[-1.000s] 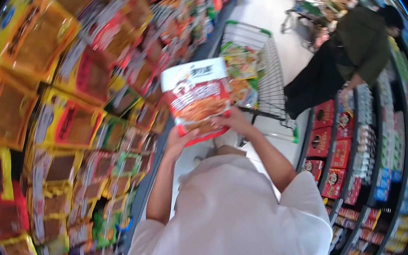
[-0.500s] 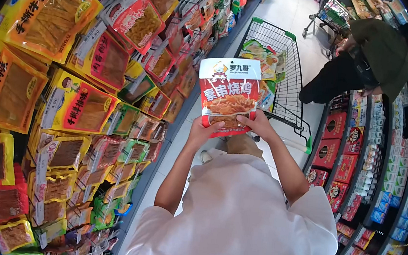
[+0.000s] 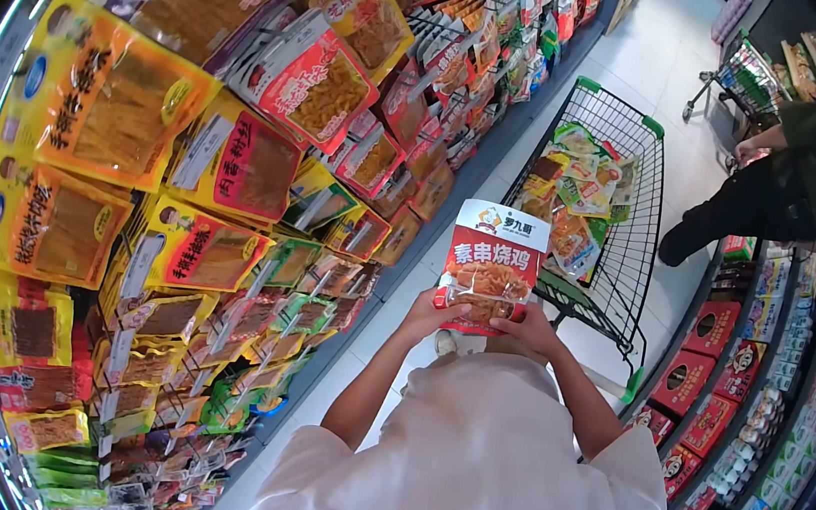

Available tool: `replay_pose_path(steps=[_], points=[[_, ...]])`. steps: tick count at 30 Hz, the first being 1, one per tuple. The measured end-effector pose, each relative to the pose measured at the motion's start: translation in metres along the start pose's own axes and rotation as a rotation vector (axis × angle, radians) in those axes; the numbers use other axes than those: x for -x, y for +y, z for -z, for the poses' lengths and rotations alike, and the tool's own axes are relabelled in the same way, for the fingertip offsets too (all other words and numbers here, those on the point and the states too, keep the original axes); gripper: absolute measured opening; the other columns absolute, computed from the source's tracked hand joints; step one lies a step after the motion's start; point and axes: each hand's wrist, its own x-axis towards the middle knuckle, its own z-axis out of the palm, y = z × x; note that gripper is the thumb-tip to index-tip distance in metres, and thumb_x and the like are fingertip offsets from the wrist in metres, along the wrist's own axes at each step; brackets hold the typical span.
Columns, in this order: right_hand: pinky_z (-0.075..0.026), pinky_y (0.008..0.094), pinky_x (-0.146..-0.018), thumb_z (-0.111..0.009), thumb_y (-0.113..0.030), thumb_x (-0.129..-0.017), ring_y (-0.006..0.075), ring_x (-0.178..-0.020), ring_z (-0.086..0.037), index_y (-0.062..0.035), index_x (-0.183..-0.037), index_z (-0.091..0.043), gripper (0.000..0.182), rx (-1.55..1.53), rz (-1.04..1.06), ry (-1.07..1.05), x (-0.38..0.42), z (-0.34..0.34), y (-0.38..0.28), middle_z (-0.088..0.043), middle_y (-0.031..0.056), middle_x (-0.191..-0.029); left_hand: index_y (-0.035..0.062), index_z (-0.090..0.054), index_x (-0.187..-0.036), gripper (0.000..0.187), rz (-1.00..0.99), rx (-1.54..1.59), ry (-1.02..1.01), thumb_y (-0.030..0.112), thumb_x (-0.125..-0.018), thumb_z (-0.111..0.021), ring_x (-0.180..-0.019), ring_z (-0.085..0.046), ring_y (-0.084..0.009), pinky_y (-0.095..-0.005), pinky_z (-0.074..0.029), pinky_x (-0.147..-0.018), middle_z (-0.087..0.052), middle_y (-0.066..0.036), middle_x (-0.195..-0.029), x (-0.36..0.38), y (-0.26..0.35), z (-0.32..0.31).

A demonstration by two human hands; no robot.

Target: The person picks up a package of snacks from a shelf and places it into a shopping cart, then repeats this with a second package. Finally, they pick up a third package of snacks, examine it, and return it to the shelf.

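Note:
A red and white snack packet (image 3: 489, 264) is held upright in front of my chest, its printed face toward me. My left hand (image 3: 433, 316) grips its lower left edge, and my right hand (image 3: 528, 327) grips the lower right, both thumbs on the front. The fingers behind the packet are hidden. Just beyond it stands a black wire shopping cart (image 3: 622, 229) with green corners. Several colourful snack packets (image 3: 585, 185) lie in the cart, partly covered by the packet I hold.
On the left, a rack of hanging snack packets (image 3: 228, 159) runs along the aisle. Shelves with red boxes (image 3: 712, 327) line the right side. A person in dark clothes (image 3: 789, 178) bends at the right, near another cart (image 3: 750, 77). Pale floor tiles (image 3: 642, 55) lie between.
The view has turned, so rack, cart and packet appear further right and lower. Both hands keep hold of the packet. The person at the right shows nearer the view's edge.

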Motion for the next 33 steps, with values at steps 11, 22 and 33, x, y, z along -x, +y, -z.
replay_pose_path(steps=[11, 22, 33], points=[[-0.053, 0.0280, -0.059, -0.079, -0.037, -0.079, 0.0106, -0.065, -0.064, -0.0011, -0.105, -0.067, 0.046, -0.035, 0.008, -0.156, -0.058, 0.033, 0.065, -0.069, 0.0053, -0.078, 0.0012, -0.061, -0.119, 0.039, 0.145, 0.031, 0.058, 0.016, -0.086, -0.074, -0.099, -0.064, -0.0130, -0.0303, -0.052, -0.089, -0.069, -0.006, -0.110, -0.021, 0.016, -0.008], [-0.053, 0.0259, -0.071, -0.075, -0.026, -0.085, 0.0100, -0.082, -0.064, -0.0019, -0.118, -0.061, 0.043, -0.208, 0.018, -0.224, -0.076, 0.095, 0.033, -0.069, 0.0042, -0.100, -0.0002, -0.058, -0.123, 0.040, 0.072, 0.151, 0.163, 0.018, -0.090, -0.070, -0.103, -0.063, -0.0151, -0.0322, -0.051, -0.092, -0.066, -0.008, -0.115, -0.066, 0.025, -0.048], [-0.050, 0.0239, -0.055, -0.073, -0.025, -0.087, 0.0069, -0.068, -0.061, -0.0004, -0.105, -0.064, 0.032, -0.106, 0.151, -0.147, -0.102, 0.148, 0.029, -0.068, 0.0020, -0.083, 0.0014, -0.050, -0.131, 0.046, 0.072, 0.224, 0.224, 0.016, -0.092, -0.068, -0.111, -0.061, -0.0182, -0.0346, -0.048, -0.098, -0.062, -0.010, -0.124, -0.114, 0.033, -0.080]])
